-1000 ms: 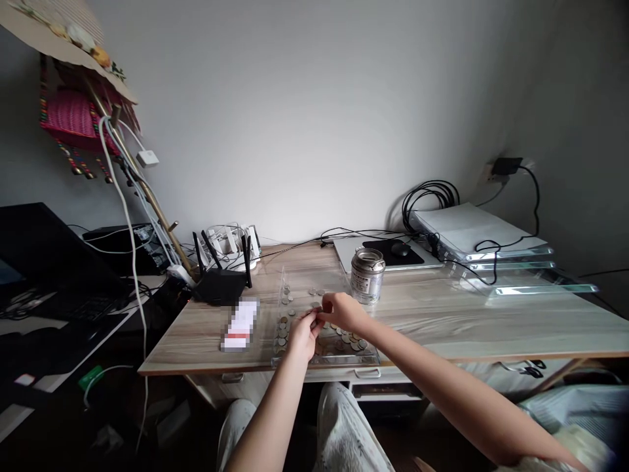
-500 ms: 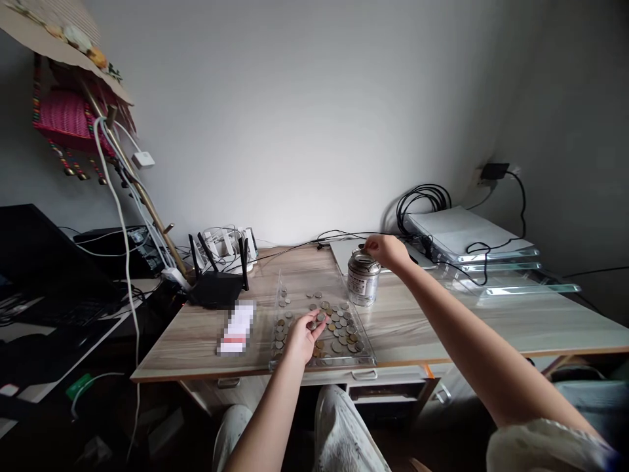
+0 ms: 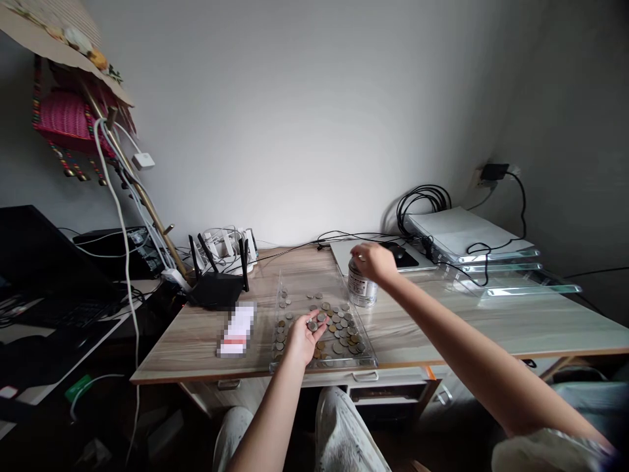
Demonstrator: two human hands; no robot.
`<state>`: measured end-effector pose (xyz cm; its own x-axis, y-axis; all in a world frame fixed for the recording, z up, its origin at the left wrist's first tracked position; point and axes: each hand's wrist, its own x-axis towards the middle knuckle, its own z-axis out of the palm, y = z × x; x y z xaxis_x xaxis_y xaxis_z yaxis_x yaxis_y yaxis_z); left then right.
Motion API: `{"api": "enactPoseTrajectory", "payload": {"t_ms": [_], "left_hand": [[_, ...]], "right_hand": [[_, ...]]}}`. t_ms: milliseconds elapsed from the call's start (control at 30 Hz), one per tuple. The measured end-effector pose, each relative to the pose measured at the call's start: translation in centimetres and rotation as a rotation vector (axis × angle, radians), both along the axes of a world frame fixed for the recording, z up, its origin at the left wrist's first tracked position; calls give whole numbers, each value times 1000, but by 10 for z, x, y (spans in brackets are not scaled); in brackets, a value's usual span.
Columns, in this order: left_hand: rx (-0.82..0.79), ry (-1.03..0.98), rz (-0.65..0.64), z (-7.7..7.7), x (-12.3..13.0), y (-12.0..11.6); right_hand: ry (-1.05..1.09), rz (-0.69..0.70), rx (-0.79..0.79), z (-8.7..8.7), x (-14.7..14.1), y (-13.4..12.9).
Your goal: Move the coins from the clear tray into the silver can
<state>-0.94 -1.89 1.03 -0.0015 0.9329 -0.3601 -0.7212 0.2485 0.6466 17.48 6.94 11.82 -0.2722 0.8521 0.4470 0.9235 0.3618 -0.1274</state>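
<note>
My left hand (image 3: pixel 302 335) is palm up above the near part of a clear tray (image 3: pixel 322 362), with coins (image 3: pixel 313 326) resting at its curled fingers. Silver and brass-coloured coins (image 3: pixel 338 347) lie scattered over the tray's floor. Beyond the tray's right side stands a silvery metal can (image 3: pixel 362 292) with a printed label, upright on the desk. Over the can's top is my right hand (image 3: pixel 376 262), its fingers pinched together at the rim. What those fingers hold, if anything, is hidden, and the hand covers most of the can's opening.
A black router (image 3: pixel 216 288) and a blurred paper slip (image 3: pixel 237 330) lie left of the tray. Behind the can are a silver laptop-like slab (image 3: pixel 341 252) and a black mouse (image 3: pixel 400 252). Stacked clear trays (image 3: pixel 496 265) with cables stand at the right.
My right hand has shifted left and slightly nearer, from the can's back right rim to over its opening. My left hand with its coins has barely moved.
</note>
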Motion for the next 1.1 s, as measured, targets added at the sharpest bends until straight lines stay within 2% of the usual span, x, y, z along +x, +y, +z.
{"api": "enactPoseTrajectory", "payload": {"t_ms": [67,133,233,300,367,467,600,667,733,867,967,1033,1100], "left_hand": [[10,-24,-4,-1,0,1],[20,-46,10,-3,0,3],[25,-61,38,-3,-1,4],[30,-68,44,-3,-1,4],[34,-69,23,-2,-1,3],[34,-61,-29,-1,-1,1],[33,-26,-60,0,-2,-1],[37,-18,-66,0,-2,-1],[46,-21,-68,-1,-3,-1],[51,-22,-70,-1,-3,-1],[45,-10,-71,1,-2,-2],[41,-16,-81,2,-2,-3],[35,-38,-99,3,-1,-2]], "right_hand": [[-18,188,-75,-21,-22,-23],[-65,289,-162,-46,-42,-42],[-86,326,-218,-75,-61,-57],[-41,334,-225,-82,-63,-57],[21,355,-240,-77,-59,-51],[127,297,-187,-48,-38,-35],[188,-5,-15,1,5,-5],[120,-151,-32,14,23,11],[55,-200,-115,18,34,24],[-40,-147,-218,15,38,38],[-51,-138,-78,12,26,29],[5,-27,28,5,9,12],[43,188,-9,-10,-15,-12]]}}
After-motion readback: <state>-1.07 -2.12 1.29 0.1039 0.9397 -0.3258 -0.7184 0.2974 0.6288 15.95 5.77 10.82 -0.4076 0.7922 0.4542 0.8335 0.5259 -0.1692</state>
